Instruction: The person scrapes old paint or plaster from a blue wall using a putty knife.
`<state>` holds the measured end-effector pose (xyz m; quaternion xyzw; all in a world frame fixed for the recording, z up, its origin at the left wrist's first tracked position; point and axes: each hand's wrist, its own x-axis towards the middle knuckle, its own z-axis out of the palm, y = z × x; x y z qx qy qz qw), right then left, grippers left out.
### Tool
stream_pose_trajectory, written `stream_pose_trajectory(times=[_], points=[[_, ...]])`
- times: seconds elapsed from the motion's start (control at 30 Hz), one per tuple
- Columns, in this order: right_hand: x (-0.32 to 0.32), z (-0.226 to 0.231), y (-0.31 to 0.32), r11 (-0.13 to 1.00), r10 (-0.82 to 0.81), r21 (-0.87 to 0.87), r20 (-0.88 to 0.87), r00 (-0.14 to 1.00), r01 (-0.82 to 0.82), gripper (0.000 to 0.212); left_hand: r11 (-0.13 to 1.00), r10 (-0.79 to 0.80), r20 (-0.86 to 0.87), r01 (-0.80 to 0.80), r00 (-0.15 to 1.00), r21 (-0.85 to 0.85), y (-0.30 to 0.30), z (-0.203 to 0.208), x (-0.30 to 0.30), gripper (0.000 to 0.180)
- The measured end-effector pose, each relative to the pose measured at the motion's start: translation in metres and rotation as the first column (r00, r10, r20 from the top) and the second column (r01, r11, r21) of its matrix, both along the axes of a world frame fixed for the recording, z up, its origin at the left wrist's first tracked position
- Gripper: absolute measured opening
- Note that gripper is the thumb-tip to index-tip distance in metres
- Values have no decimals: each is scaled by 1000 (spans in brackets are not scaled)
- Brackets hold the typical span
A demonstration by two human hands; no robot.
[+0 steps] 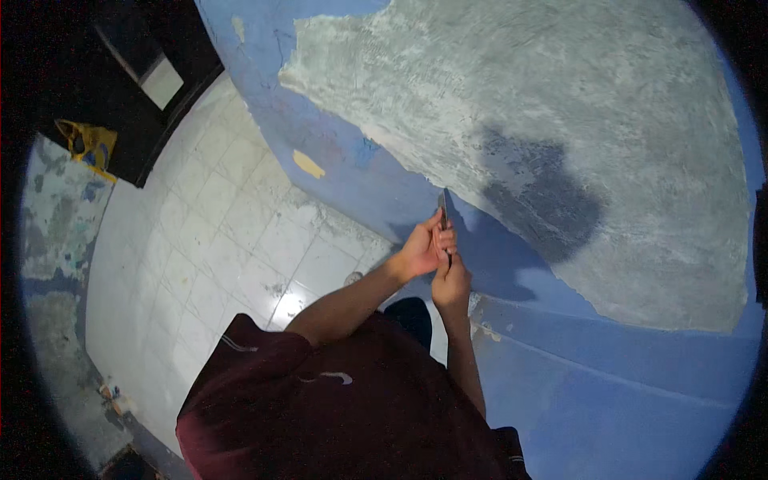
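Observation:
Both hands are closed around a slim scraper (443, 202) with a metal blade and a dark handle, seen nearly edge-on. My left hand (422, 250) grips it nearer the blade, a finger lying along it. Just below, my right hand (453, 282) is wrapped round the handle's lower end. The blade's tip meets the wall at the ragged border between blue paint (336, 148) and a large bare patch of grey plaster (608, 88); whether it presses in, I cannot tell.
White floor tiles (216, 208), dusty in places, stretch to the left. A yellow bag (94, 148) sits by a dark doorway at far left. A blue ledge (576, 360) runs along the wall's foot at right. Small items (118, 398) lie at lower left.

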<state>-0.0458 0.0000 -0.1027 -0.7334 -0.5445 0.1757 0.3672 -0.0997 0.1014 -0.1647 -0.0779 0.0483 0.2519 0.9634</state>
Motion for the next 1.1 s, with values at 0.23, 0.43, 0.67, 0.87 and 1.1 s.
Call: stream_pose_trajectory(times=[0.23, 0.43, 0.67, 0.87, 1.1], points=[[25, 14, 33, 964, 24, -267, 99, 995, 4, 32, 977, 201, 37, -203, 979, 71, 22, 0, 28, 40], [44, 15, 41, 915, 115, -395, 74, 991, -76, 34, 958, 280, -79, -283, 957, -34, 15, -7, 42, 43], [61, 15, 40, 882, 227, -445, 114, 967, -155, 27, 932, 340, -136, -353, 930, -79, 18, -3, 47, 48], [55, 9, 66, 872, 304, -436, 131, 944, -220, 32, 891, 420, -159, -440, 893, -116, 38, -15, 38, 49], [54, 3, 47, 894, 268, -397, 100, 958, -208, 34, 965, 257, -71, -260, 964, -36, 28, -10, 36, 53]])
